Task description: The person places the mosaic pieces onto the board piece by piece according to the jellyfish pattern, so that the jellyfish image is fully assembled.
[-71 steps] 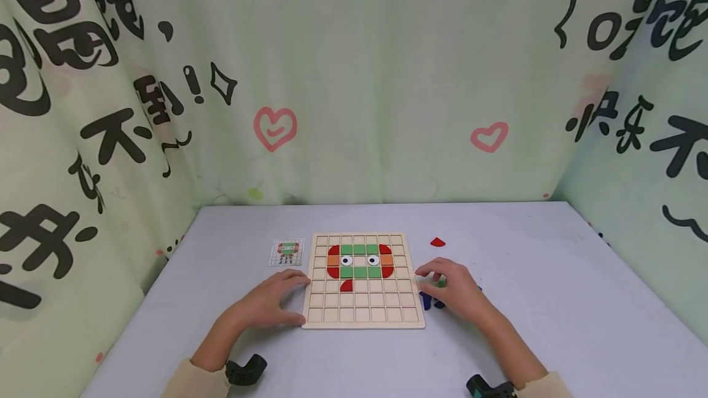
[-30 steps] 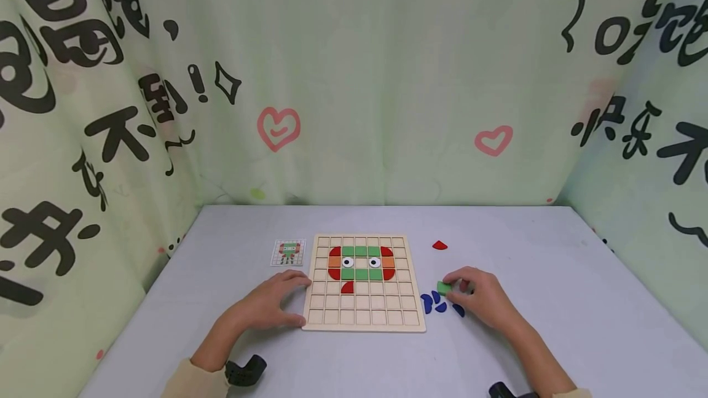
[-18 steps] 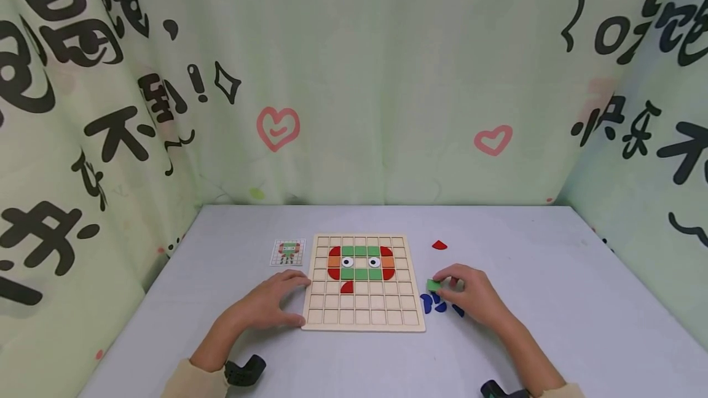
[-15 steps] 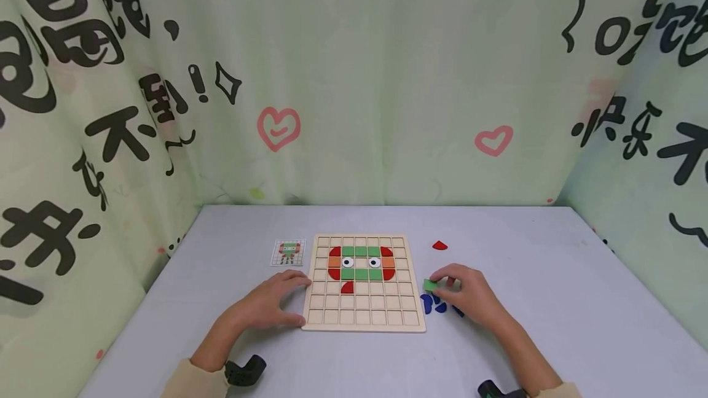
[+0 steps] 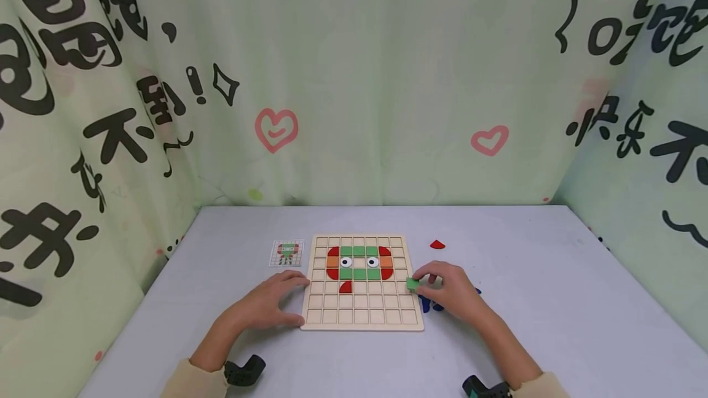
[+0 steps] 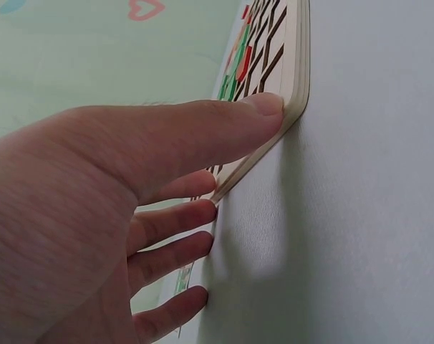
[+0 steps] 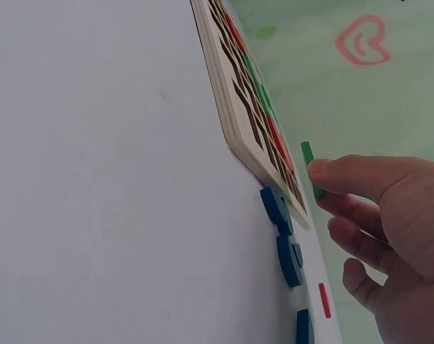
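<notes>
My right hand (image 5: 450, 290) pinches a green square tile (image 5: 412, 284) between thumb and fingers, over the right edge of the wooden grid board (image 5: 387, 318). In the right wrist view the green tile (image 7: 309, 154) stands on edge in the thumb's grip. My left hand (image 5: 271, 300) rests along the board's left side, its thumb (image 6: 253, 118) on the near corner and its fingers spread along the edge. On the board, red, orange and green tiles and two eye tiles form a face, with a red quarter-round tile (image 5: 345, 287) below it.
Blue curved pieces (image 7: 290, 259) lie beside the board's right edge, partly hidden by my right hand in the head view. A red piece (image 5: 437, 244) lies farther back. A small pattern card (image 5: 286, 253) sits left of the board. A curtain (image 5: 343, 78) hangs behind the table.
My right hand picked up the green tile from among the blue pieces at the right and carried it left to the board's edge. The left hand has stayed in place.
</notes>
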A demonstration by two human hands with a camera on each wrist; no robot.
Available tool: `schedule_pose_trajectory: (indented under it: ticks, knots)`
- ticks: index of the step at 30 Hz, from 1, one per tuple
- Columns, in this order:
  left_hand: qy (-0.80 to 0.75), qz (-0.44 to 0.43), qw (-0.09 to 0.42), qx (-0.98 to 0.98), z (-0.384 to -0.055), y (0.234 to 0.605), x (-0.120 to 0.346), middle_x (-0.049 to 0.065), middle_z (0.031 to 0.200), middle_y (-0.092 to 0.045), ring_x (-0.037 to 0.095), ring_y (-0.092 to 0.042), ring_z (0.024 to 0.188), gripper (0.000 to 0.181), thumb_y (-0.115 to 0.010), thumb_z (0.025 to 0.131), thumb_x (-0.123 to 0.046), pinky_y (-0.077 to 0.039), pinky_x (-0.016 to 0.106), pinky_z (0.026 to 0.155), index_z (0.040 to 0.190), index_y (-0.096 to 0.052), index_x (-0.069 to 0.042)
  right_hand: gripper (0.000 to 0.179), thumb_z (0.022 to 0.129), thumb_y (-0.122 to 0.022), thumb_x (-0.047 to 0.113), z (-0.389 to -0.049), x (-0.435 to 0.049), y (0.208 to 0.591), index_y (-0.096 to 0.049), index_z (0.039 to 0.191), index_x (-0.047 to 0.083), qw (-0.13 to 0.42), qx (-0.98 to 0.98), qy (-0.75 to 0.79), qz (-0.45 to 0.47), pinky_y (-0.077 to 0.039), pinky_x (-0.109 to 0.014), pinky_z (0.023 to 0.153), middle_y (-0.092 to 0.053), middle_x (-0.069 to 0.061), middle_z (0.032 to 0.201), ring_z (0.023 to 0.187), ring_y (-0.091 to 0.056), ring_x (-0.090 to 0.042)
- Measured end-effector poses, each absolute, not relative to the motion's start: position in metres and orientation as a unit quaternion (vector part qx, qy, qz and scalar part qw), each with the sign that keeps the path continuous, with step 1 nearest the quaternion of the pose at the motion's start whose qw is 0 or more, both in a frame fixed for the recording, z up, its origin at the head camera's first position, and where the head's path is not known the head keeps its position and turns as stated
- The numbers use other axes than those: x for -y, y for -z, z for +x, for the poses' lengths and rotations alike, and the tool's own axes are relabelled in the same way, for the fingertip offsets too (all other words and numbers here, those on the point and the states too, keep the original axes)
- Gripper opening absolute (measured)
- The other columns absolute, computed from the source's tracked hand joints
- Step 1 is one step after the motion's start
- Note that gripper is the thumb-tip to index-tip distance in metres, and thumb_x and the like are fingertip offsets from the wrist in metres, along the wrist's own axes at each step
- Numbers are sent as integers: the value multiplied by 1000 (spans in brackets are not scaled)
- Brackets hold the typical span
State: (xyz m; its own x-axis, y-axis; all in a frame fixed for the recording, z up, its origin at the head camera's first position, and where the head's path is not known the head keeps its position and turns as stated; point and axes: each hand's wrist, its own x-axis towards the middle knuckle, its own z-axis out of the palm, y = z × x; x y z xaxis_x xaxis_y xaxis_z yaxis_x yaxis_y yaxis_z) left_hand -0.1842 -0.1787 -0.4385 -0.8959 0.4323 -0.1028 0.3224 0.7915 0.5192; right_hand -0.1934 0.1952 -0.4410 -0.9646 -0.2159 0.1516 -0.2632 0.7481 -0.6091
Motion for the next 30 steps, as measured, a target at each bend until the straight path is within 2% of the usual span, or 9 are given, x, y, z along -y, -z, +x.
schedule_pose_trajectory:
  ticks: [19, 30]
  knots:
    - [-249, 217, 96, -939, -185, 439, 180, 8, 144, -47, 33, -39, 137, 68, -82, 74, -36, -36, 56, 110, 134, -56, -15, 16, 80, -76, 10, -196, -162, 442, -74, 93, 19, 27, 913, -370, 172, -45, -22, 69, -69, 7, 92, 84, -54, -14]
    - [-251, 216, 100, -938, -183, 437, 180, 9, 145, -46, 34, -38, 138, 69, -82, 74, -36, -36, 56, 110, 134, -55, -14, 13, 81, -76, 11, -194, -147, 447, -73, 92, 18, 22, 901, -389, 193, -49, -24, 73, -67, 5, 93, 85, -54, -14]
